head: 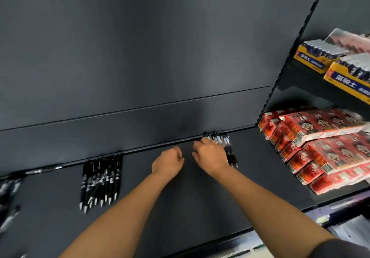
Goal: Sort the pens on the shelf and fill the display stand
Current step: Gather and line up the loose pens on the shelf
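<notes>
Dark grey shelving fills the view: a tall back panel and a wide shelf beneath it. Sorting seems to be the step in hand. The right hand lies at the far edge on a small row of clear-barrelled pens, which are pushed against the panel; its fingers are spread over them rather than plainly closed round any. The left hand hovers just beside it, to the left, with fingers curled in, and I cannot tell whether it holds anything. A second group, the black pens, lies well apart to the left, tips toward the near edge, with more blurred pens at the far left. Next, the row likely needs squaring up or gathering. No display stand shows. Red snack packs and yellow boxes crowd the neighbouring bay on the right, clear of the work.
</notes>
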Tool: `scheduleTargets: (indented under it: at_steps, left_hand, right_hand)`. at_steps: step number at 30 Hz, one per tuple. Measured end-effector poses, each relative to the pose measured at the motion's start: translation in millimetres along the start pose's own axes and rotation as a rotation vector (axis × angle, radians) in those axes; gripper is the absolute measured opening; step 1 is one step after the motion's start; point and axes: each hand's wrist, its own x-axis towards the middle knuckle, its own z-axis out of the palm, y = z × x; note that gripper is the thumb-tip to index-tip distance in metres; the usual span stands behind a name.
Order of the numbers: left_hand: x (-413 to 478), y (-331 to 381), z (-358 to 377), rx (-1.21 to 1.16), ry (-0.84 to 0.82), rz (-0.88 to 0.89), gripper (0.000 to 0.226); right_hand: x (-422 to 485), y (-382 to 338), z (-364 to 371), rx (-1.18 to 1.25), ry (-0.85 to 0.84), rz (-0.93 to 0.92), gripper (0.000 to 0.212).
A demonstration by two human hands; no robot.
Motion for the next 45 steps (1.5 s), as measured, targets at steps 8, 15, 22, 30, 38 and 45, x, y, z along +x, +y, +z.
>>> scheduleTargets:
  at_steps: [8,15,22,30,38,45]
  left_hand:
    - [-44,-80,-69,0.218,0.198,0.032,0.015]
    - [-97,-189,-130,0.274,0.277,-0.058,0.017]
    - [-136,-306,-180,0.293,0.291,-0.142,0.018]
    - [-153,-380,-200,0.272,0.238,-0.181,0.017]
    - [-151,-392,-198,0.303,0.195,-0.182,0.027]
    - [-141,-397,-193,0.414,0.124,-0.161,0.037]
  right_hand:
    - [6,-96,-6,-0.011,0.048,-0.217,0.026]
    - [9,-229,7,0.035,0.002,-0.368,0.026]
    - [8,-355,29,0.074,-0.149,-0.421,0.026]
    - [4,-423,58,0.133,-0.480,-0.434,0.030]
    - [6,-453,73,0.129,-0.628,-0.455,0.029]
    - [3,-460,87,0.164,-0.586,-0.327,0.026]
